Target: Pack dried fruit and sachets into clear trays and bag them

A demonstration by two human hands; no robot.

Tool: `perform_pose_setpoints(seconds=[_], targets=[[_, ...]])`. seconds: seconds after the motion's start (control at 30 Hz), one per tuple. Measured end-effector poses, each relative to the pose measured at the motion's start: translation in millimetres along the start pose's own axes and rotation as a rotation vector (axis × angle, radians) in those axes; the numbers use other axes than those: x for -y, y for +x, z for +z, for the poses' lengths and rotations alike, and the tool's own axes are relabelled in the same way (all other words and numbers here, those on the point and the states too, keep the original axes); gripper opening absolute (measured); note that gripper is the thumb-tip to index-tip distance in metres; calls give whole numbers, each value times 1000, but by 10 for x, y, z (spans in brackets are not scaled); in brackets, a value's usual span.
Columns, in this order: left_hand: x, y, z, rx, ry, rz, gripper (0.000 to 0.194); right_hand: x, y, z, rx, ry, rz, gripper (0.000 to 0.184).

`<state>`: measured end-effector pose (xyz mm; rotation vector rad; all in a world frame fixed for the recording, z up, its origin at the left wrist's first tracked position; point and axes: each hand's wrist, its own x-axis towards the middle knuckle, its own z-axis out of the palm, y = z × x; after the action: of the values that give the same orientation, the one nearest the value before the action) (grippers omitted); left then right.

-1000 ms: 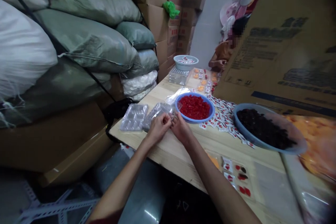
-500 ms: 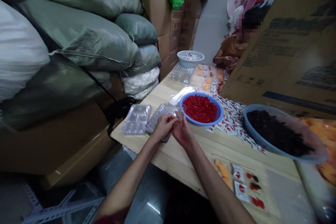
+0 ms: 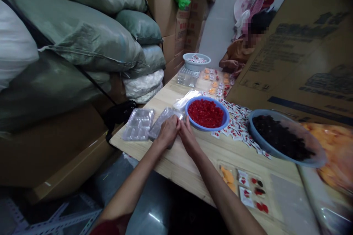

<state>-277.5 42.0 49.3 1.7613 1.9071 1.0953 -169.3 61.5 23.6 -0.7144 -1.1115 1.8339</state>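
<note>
My left hand point(image 3: 168, 130) and my right hand point(image 3: 189, 136) meet with fingertips pinched together. Whatever lies between the fingers is hidden. They are over the near end of a stack of clear plastic trays point(image 3: 160, 122), part of which the left hand covers. To its left lies another stack of clear compartment trays point(image 3: 137, 124). Just beyond the right hand stands a blue bowl of red dried fruit point(image 3: 206, 113). Behind the hands is a pile of clear plastic film point(image 3: 186, 99).
Small printed sachets point(image 3: 237, 123) spread beside the blue bowl. A basin of dark pieces point(image 3: 281, 136) stands right. Nearer lies a filled tray point(image 3: 249, 187) with orange pieces, sachets and red fruit. A large carton point(image 3: 300, 55) borders the table; a co-worker point(image 3: 234, 57) sits beyond. Sacks point(image 3: 82, 44) rise left.
My hands have come closer together, and the right hand has turned so its palm faces the left. The whole view has shifted slightly, with things appearing further left.
</note>
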Motion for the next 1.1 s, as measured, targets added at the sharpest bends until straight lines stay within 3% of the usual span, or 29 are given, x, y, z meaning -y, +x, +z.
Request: perform_pose_setpoints(seconds=[0.17,0.37,0.5,0.57,0.7,0.8,0.9,1.0,1.1], targets=[[100,56,-15,-56,-33,-9,13,-60,-97,-135,44,-448,-229,62],[83,123,-165,-208,-72,-66,10,-132,-137,-301,49,-725,-212,76],[-328,-52,-377,-305,-204,-36,16,146,-371,-301,-37,-531,-269,63],[-658,-269,-394,-305,-434,16,19,321,-575,-295,-3,-281,-166,57],[-1237,-853,-87,-258,-831,18,18,573,-1076,-411,144,286,221,54],[-1449,-1232,286,-234,-1006,2,14,706,-1458,-703,26,458,263,57],[-1528,-1460,558,-208,-1135,-28,16,859,-1855,-1164,-169,395,164,68],[-1551,-1564,734,-156,-1242,-155,43,983,-2291,-1676,-316,135,-14,69],[-1551,-1630,957,-11,-1086,-275,55,959,-2678,-2103,-437,-78,-95,63]])
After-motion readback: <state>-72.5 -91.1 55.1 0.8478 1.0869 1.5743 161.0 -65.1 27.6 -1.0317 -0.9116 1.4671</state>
